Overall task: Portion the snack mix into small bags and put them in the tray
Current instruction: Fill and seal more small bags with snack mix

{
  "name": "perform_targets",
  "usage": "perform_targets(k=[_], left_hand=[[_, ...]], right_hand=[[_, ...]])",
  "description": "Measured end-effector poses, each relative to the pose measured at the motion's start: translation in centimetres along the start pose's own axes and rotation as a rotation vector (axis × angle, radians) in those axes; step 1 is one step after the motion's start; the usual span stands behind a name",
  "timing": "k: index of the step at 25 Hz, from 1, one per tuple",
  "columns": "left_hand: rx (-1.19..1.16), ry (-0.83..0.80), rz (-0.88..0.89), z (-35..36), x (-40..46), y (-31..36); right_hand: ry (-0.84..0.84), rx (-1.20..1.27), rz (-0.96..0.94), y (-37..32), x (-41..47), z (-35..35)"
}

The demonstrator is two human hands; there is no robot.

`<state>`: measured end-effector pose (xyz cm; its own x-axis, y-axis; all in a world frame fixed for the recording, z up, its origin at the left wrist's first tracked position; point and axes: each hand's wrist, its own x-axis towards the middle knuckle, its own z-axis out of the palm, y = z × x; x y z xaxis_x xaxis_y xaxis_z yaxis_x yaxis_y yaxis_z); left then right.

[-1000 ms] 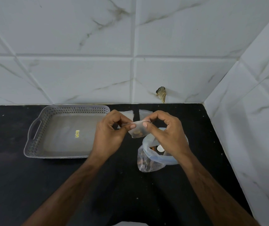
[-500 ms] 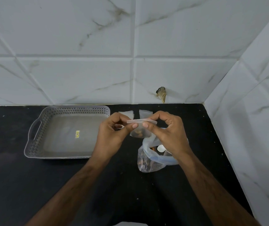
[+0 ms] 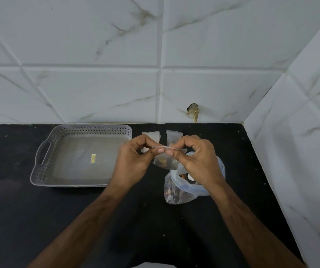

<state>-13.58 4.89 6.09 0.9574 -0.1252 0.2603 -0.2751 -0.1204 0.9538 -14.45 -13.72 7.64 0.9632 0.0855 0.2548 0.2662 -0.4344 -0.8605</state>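
Pinching small bag (image 3: pixel 164 161) between hands (image 3: pixel 165 151).

Dim, even light w/ cool cast; soft glare on white marble wall tiles (image 3: pixel 105 93). Matte black countertop (image 3: pixel 19 219) swallows detail, shadows faint. Wide-angle bends tile lines at edges; focus slightly soft.

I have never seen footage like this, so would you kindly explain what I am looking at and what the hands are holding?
There is no machine here: a person wears a camera on the head, looking down at their own bare hands over a black counter. The left hand and right hand pinch the top edge of a small clear bag with some snack mix inside. Below the right hand sits a larger plastic bag of mix. To the left lies a grey perforated tray. Two empty small bags lie near the wall.
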Motion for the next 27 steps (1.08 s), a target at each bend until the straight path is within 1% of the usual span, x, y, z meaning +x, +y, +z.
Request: perform_targets(k=[2, 4, 6, 9, 12, 13, 15, 17, 18, 20, 22, 25, 27], left_hand=[[-0.033, 0.015, -0.04, -0.3, 0.4, -0.3], [-0.142, 0.043, -0.101, -0.8, 0.9, -0.8], [-0.218, 0.062, -0.121, -1.3, 1.2, -1.2], [-0.253, 0.018, -0.119, -1.4, 1.1, -1.8], [-0.301, -0.01, -0.171, -1.0, 1.9, -2.3], [-0.295, -0.018, -0.174, -0.8, 2.4, -2.5], [-0.294, -0.026, -0.18, 0.0, 3.5, -2.9], [-0.288, 0.0, -0.224, 1.1, 4.7, -3.7], [-0.286, 0.016, -0.257, 1.7, 5.4, -4.2], [-0.275, 0.03, -0.346, 2.6, 6.6, -5.8], [-0.227, 0.025, -0.437, 2.8, 7.4, -7.8], [-0.091, 0.014, -0.534, 2.3, 6.9, -10.8], [0.003, -0.01, -0.579, 1.9, 5.9, -12.2]], right_hand=[[-0.023, 0.049, 0.037, -0.2, 0.3, -0.2], [-0.033, 0.134, 0.115, 0.0, 0.8, -0.7], [-0.035, 0.131, 0.158, 0.4, 1.2, -1.2], [-0.065, 0.092, 0.163, 0.9, 1.4, -1.0], [-0.076, 0.111, 0.169, 1.6, 2.0, -0.8], [-0.098, 0.099, 0.174, 2.0, 2.4, -0.9], [-0.201, 0.081, 0.197, 2.9, 3.6, -1.6], [-0.308, 0.15, 0.253, 3.7, 4.8, -2.3], [-0.323, 0.213, 0.299, 4.3, 5.4, -2.6], [-0.278, 0.301, 0.423, 6.3, 7.0, -3.0], [-0.249, 0.293, 0.511, 8.9, 8.5, -3.5], [-0.248, 0.217, 0.564, 12.9, 10.1, -4.3], [-0.211, 0.184, 0.576, 15.1, 10.6, -4.6]])
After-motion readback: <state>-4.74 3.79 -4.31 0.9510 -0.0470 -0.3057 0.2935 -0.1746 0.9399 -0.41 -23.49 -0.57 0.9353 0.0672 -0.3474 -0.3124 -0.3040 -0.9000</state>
